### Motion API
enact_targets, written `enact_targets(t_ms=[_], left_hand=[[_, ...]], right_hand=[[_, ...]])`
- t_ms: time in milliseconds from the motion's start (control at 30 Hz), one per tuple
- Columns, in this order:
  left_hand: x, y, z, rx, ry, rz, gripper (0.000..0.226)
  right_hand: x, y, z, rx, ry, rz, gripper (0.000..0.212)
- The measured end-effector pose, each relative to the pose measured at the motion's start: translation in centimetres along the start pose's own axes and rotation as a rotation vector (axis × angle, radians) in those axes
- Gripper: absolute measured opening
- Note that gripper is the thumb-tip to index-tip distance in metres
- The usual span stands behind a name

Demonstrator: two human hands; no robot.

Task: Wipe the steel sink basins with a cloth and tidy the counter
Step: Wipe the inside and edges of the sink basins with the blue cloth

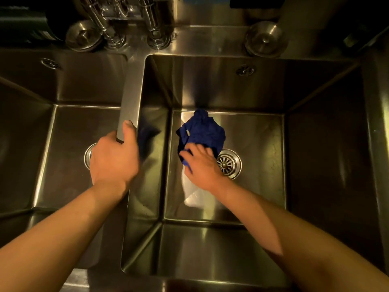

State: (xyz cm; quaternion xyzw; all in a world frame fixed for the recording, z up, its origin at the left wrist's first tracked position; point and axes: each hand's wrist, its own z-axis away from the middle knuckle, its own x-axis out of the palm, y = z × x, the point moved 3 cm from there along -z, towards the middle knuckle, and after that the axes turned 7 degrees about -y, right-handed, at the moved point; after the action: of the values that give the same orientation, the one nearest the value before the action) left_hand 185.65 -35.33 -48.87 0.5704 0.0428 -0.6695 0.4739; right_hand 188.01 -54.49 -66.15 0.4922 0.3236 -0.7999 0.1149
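The blue cloth (201, 131) lies crumpled on the floor of the right basin (263, 144), just beside the drain (228, 164). The right hand (201, 165) presses flat on the cloth's near edge, fingers spread. The left hand (114, 157) is curled around the divider (130, 98), away from the drain.

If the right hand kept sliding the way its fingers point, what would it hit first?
The right hand presses a blue cloth on the floor of the right basin, fingers pointing up and left. Going on, it would probably meet the basin's left wall, below the divider that the left hand grips.
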Motion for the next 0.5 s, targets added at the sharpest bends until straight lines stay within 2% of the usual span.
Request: enact_targets(t_ms=[67,133,267,400,500], left_hand=[[0.0,0.0,0.0,0.007,0.009,-0.005,0.074],[0.1,0.0,0.0,0.007,0.004,0.002,0.073],[0.0,0.0,0.0,-0.003,0.0,0.014,0.073],[0.0,0.1,0.1,0.023,0.028,0.014,0.07],[-0.1,0.2,0.1,0.024,0.035,0.002,0.07]], right_hand=[[-0.7,1.9,-1.2,0.115,0.065,0.026,0.069],[-1.5,4.4,-2.9,0.198,0.051,0.053,0.087],[-1.4,8.1,-5.4,0.315,-0.117,-0.06,0.103],[2.4,5.1,-4.6,0.248,-0.196,0.045,0.109],[6.1,1.7,-2.0,0.083,-0.209,0.164,0.101]])
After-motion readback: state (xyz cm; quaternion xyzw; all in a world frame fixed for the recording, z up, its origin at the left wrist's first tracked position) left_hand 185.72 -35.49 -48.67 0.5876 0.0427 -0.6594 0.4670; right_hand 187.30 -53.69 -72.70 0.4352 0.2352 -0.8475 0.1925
